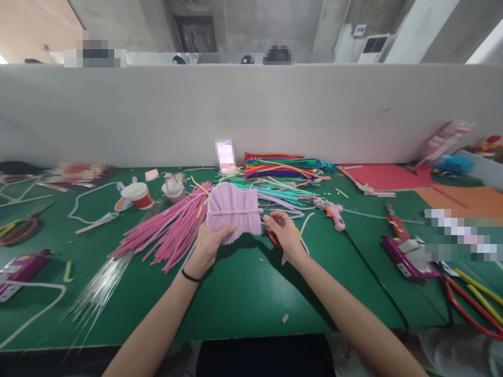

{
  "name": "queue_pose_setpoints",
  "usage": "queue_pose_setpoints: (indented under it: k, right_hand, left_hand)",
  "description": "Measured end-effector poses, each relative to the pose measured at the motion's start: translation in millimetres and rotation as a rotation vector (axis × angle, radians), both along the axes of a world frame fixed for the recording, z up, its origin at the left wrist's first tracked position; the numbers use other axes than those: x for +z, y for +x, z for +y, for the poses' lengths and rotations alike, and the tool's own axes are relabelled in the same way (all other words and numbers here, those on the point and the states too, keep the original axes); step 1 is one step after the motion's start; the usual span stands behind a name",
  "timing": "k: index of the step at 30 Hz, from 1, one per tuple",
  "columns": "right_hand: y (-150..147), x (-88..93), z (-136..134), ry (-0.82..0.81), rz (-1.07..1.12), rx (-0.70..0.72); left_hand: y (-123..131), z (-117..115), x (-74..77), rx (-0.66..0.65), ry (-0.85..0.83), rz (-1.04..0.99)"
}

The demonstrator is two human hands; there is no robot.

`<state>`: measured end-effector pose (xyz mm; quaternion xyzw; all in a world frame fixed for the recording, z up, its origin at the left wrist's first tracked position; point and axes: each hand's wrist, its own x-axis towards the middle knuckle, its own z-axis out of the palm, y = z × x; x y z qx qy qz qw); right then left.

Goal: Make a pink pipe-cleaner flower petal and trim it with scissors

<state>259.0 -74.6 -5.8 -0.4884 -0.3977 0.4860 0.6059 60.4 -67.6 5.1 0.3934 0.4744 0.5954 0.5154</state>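
Note:
A lilac panel of pipe cleaners [233, 200] laid side by side, with one crosswise strip over its middle, is held up above the table. My left hand [214, 238] grips its lower left part, thumb across the front. At the panel's right edge, by the end of the crosswise strip, my right hand [283, 230] has thumb and fingers pinched together; what lies between the fingertips is too small to make out. Red-handled scissors [272, 236] lie partly hidden beneath my right hand. Loose lilac pipe cleaners [305, 243] lie just beyond it.
Pink pipe cleaners [168, 230] fan out on the left over clear thin rods [106, 277]. Coloured bundles [281, 167] lie at the back, near a paper cup [137, 195]. A pink glue gun [335, 215] with a black cord rests on the right, before a purple device [408, 259].

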Motion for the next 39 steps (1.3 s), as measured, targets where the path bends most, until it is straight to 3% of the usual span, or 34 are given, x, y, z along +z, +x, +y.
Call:
queue_pose_setpoints:
  k: [5,10,14,19,24,26,30,33,36,39]
  right_hand:
    - [4,5.5,-1,-0.078,0.091,0.049]
    - [5,8.6,-3,-0.032,0.136,0.246]
    - [7,9.9,-4,0.035,0.109,0.173]
    - [8,16.4,-9,0.271,-0.09,0.121]
    - [2,23.3,-25,0.492,-0.327,0.386]
    - [1,25.6,-30,0.568,-0.496,0.433]
    - [0,25.0,-31,0.669,-0.76,0.273]
    - [1,18.2,-25,0.686,-0.835,0.104]
    - [1,8.9,-18,0.584,-0.741,-0.061]
    - [2,3.2,-11,0.408,-0.457,-0.088]
  left_hand:
    - [4,-3,5.8,-0.052,-0.008,-0.09]
    - [7,-4,8.7,-0.116,-0.055,-0.029]
    - [4,3,-1.4,-0.142,-0.007,0.072]
    - [6,6,-11.7,-0.099,-0.021,0.035]
    - [5,4,-7.1,-0.152,-0.122,-0.166]
    - [2,3,-2.0,-0.238,-0.216,-0.288]
    - [-2,-2,8.4,-0.424,-0.477,-0.657]
    - [-1,-7,12.5,-0.515,-0.57,-0.762]
    - [1,-11,12.0,-0.657,-0.611,-0.713]
    - [1,-14,6.9,-0.786,-0.555,-0.58]
